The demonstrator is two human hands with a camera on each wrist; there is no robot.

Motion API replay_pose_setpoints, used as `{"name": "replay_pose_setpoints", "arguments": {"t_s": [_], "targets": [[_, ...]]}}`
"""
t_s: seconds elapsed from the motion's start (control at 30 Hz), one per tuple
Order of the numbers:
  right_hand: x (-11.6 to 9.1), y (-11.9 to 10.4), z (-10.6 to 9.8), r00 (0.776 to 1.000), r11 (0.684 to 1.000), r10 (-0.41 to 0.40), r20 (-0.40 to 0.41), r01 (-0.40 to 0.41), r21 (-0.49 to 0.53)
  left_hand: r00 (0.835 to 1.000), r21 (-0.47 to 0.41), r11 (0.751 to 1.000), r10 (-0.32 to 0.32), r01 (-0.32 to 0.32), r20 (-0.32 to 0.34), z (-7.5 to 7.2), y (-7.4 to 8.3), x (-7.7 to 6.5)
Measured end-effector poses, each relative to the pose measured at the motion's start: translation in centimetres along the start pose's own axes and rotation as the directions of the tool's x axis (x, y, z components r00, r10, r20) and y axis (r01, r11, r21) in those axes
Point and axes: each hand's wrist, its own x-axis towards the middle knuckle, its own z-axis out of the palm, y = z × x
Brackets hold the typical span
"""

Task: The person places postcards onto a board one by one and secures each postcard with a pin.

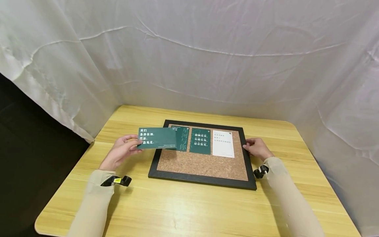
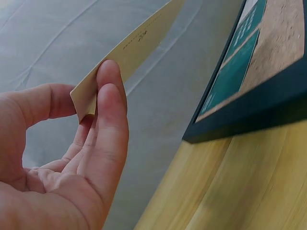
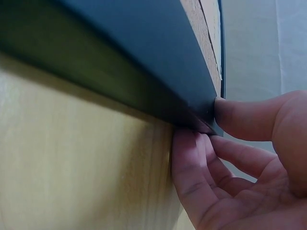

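Observation:
Between thumb and fingers, my left hand point(image 1: 122, 151) pinches the left edge of a dark green postcard point(image 1: 158, 140) with white Chinese lettering. The postcard is raised over the left part of a black-framed corkboard point(image 1: 201, 166), partly covering a green card point(image 1: 184, 141) there. Its yellowish back point(image 2: 139, 45) faces the left wrist camera. Further right on the cork lie a second green card point(image 1: 199, 149) and a white card point(image 1: 223, 150). At the board's right side, my right hand point(image 1: 259, 148) grips the frame point(image 3: 144, 57), thumb against its upper edge and fingers at its lower edge.
The board lies on a light wooden table point(image 1: 174, 210). A pale cloth curtain point(image 1: 189, 72) hangs behind and at both sides. Dark fabric point(image 1: 32, 144) is at the far left. Small black cameras are worn on both wrists.

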Motion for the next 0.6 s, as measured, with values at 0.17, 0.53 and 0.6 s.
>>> {"name": "replay_pose_setpoints", "arguments": {"t_s": [0.17,0.53,0.6], "targets": [[0.0,0.0,0.1,1.0,1.0,0.005,-0.006,-0.005,-0.001,1.0,-0.014,1.0,-0.011,0.011,0.025,1.5,-0.2,0.2],[0.0,0.1,0.1,1.0,1.0,0.007,-0.012,-0.007,-0.011,0.997,0.049,0.998,-0.052,0.049,0.064,5.3,-1.3,0.7],[0.0,0.0,0.1,1.0,1.0,0.008,-0.011,-0.008,-0.011,0.996,0.055,0.997,-0.058,0.054,0.074,6.0,-1.5,0.8]]}}
